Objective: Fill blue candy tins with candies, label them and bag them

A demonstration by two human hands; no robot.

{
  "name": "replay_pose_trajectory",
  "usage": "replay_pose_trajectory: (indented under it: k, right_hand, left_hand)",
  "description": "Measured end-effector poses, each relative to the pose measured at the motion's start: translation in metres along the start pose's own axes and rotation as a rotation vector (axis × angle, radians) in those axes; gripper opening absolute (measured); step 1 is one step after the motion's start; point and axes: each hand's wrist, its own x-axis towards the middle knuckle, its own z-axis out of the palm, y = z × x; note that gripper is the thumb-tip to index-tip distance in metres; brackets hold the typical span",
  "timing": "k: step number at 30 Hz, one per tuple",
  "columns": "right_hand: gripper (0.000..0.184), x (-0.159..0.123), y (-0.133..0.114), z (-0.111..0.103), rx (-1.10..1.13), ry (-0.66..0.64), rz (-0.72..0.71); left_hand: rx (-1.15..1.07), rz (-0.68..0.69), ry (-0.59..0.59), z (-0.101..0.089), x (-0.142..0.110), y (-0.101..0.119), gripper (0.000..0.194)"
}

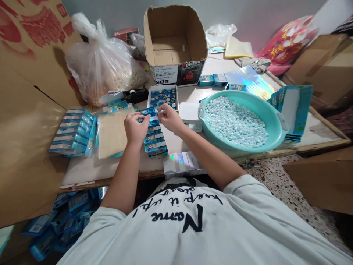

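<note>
A row of small blue boxes (pixel 154 141) stands on the table in front of me, pale strips along their tops. Over the far end of this row, my left hand (pixel 136 127) has its thumb and forefinger pinched together; what is between them is too small to make out. My right hand (pixel 170 118) is closed in a pinch on a small whitish strip (pixel 159 112), just above the same boxes. Behind the hands lies a shallow white box (pixel 149 98) with many round blue and white pieces (pixel 164 96) in it.
To the right sits a turquoise basin (pixel 275 125) full of pale blue candy-like pieces (pixel 234 121). An open carton (pixel 176 68) stands at the back. At left are wrapped blue packs (pixel 73 132), beige sheets (pixel 112 132) and a knotted plastic bag (pixel 102 62). A silvery box (pixel 183 163) lies at the front edge.
</note>
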Motion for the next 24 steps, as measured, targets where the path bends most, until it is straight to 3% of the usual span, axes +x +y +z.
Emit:
replay_pose_trajectory:
  k: [7,14,17,20,24]
  right_hand:
    - [0.012,-0.006,0.008,0.002,-0.086,-0.03,0.002]
    - [0.026,-0.008,0.026,0.018,0.367,-0.007,0.132]
    - [0.031,-0.01,0.027,0.024,0.504,-0.005,0.236]
    - [0.037,-0.013,0.027,0.032,0.393,0.009,0.321]
    - [0.04,-0.019,0.026,0.035,0.082,0.016,0.412]
  left_hand:
    - [0.041,-0.042,-0.101,0.006,0.004,-0.018,0.021]
    - [0.019,-0.114,-0.099,0.009,0.002,-0.024,0.019]
    - [-0.048,-0.227,-0.028,0.013,0.0,-0.026,0.039]
    - [-0.093,-0.305,-0.015,0.017,0.003,-0.031,0.056]
    - [-0.122,-0.222,-0.047,0.009,0.001,-0.031,0.049]
